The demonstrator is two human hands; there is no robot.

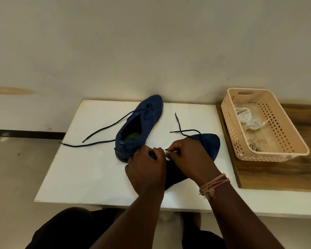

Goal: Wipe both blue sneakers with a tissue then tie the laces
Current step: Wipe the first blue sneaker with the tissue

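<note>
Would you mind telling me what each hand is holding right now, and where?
The right hand pinches a white tissue against the near sneaker; the left hand grips that sneaker near its opening.

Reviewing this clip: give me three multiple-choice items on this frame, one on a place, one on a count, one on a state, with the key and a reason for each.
1. Where is the beige basket?
A. On the wooden board right of the white table
B. On the floor
C. Between the sneakers

2. How many blue sneakers are on the white table?
A. One
B. Two
C. Three

3. The far sneaker's laces are:
A. Tied in a bow
B. Removed
C. Loose, spread over the table

Key: 1 A, it stands on the wooden board. 2 B, the far sneaker and the near sneaker under the hands. 3 C, both ends trail leftward untied.
</note>
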